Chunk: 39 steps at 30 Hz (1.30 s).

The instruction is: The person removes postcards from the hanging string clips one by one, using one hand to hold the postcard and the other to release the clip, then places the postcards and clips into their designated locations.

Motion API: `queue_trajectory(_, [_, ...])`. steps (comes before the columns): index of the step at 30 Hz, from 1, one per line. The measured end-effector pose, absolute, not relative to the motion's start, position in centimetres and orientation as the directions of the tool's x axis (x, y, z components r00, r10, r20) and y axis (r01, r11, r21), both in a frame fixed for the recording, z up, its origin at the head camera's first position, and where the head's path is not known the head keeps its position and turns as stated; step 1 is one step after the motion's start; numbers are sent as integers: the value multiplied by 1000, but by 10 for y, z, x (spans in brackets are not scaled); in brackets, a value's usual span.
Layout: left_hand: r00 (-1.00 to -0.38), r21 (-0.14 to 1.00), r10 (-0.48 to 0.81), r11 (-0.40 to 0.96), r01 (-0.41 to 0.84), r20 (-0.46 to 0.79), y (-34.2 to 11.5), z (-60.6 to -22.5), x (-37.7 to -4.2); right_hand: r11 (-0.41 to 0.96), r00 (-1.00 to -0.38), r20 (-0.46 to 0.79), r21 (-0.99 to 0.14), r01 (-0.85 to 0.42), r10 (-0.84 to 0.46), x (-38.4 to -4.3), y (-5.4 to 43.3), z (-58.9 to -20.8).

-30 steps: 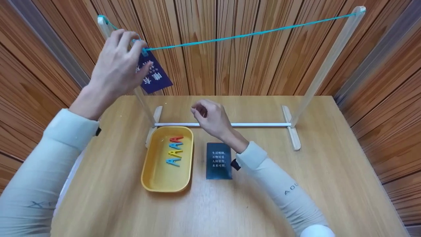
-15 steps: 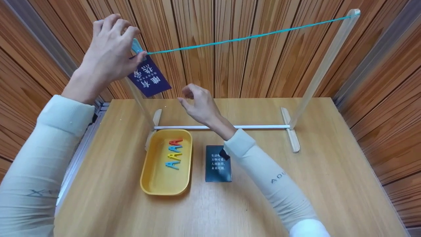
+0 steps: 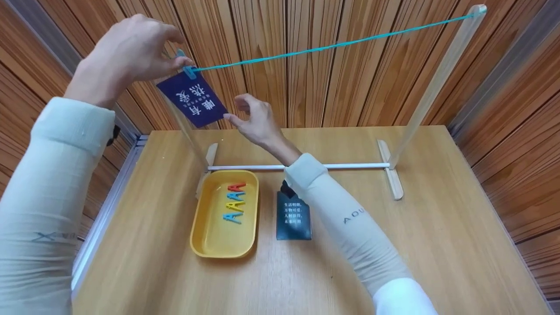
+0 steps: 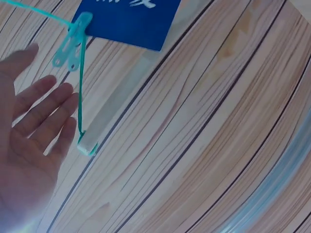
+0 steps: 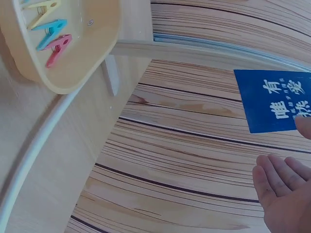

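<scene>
A dark blue card with white characters hangs tilted from the teal cord, clipped by a light blue clothespin. My left hand is beside the clothespin. In the left wrist view the thumb and fingers of that left hand stand apart from the clothespin. My right hand is at the card's lower right corner, its thumb tip right at the edge in the head view. In the right wrist view the right hand's fingers are spread from the thumb, with nothing between them.
A yellow tray with several clothespins stands on the table. Right of it lies a dark card, partly under my right sleeve. The rack's right post and white crossbar stand behind; wood-patterned panels surround the table.
My left hand has let go of the clothespin and drawn left, uncovering the card. My right hand has risen leftward to the card's corner.
</scene>
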<state>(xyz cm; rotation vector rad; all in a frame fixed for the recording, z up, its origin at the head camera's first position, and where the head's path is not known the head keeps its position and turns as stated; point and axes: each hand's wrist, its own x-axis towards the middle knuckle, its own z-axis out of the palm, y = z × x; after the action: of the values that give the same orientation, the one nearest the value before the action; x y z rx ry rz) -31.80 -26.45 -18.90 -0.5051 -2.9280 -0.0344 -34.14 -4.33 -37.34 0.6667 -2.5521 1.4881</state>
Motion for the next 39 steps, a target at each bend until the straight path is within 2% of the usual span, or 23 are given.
queue_trajectory(10, [-946,-91,304,951,294,116,-269,-176,-333,439,-904,272,-804,-402,-329,-345,-72,-369])
queue_trajectory(15, [-949,-93,305,950,297,82,-267,-174,-334,402,-896,278,-819,-409,-345,-349,-87,-368])
queue_trajectory(21, [-947,-54,317,948,315,42,-263,-175,-334,293,-874,319,-852,-434,-366,-349,-101,-369])
queue_trajectory(28, [-954,-41,301,953,300,20,-264,-174,-331,180,-870,316,-897,-404,-378,-346,-112,-367])
queue_trajectory(39, [-951,56,310,950,308,-14,-266,-175,-328,103,-884,315,-924,-369,-345,-342,-112,-366])
